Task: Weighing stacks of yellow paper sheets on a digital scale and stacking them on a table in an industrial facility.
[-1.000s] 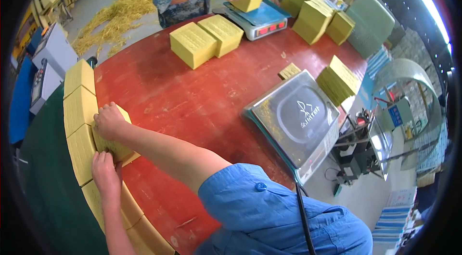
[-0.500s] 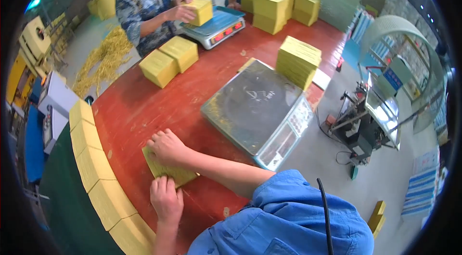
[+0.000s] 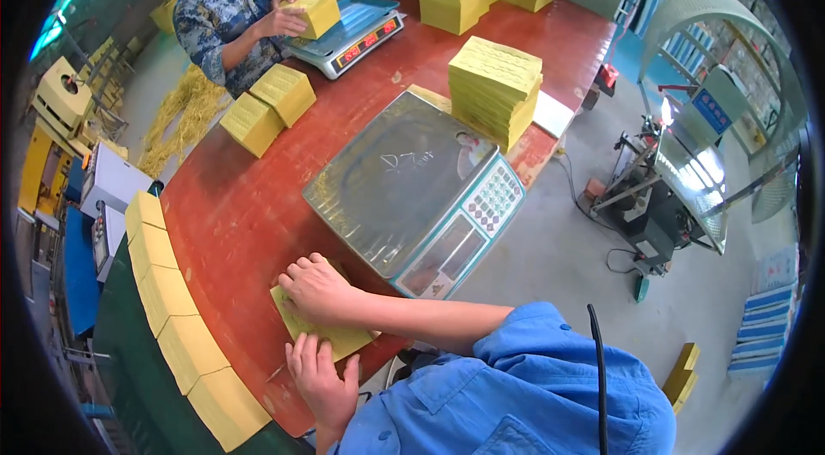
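Observation:
A thin, flat piece of yellow paper [image 3: 351, 342], perhaps several sheets, lies on the red tabletop in front of me. My right hand [image 3: 318, 290] reaches across from the right and rests over its far part, fingers bent down on it. At the near edge is my left hand [image 3: 325, 379], its fingertips touching the paper and its thumb held apart. What lies under the right palm is hidden. Just beyond my right forearm stands a large scale [image 3: 404, 184] with a bare dark pan and a keypad panel.
A tall yellow paper stack [image 3: 494, 90] stands behind the scale. Yellow blocks [image 3: 168, 292] line the left table edge. Across the table, a person [image 3: 236, 12] holds a yellow block [image 3: 314, 12] at a second scale [image 3: 357, 47]. Two blocks [image 3: 253, 122] sit nearby.
The view has shifted, so the table's contents sit further left and up. My left hand's fingers have spread, with the thumb now out to the side. The right hand stays over the paper.

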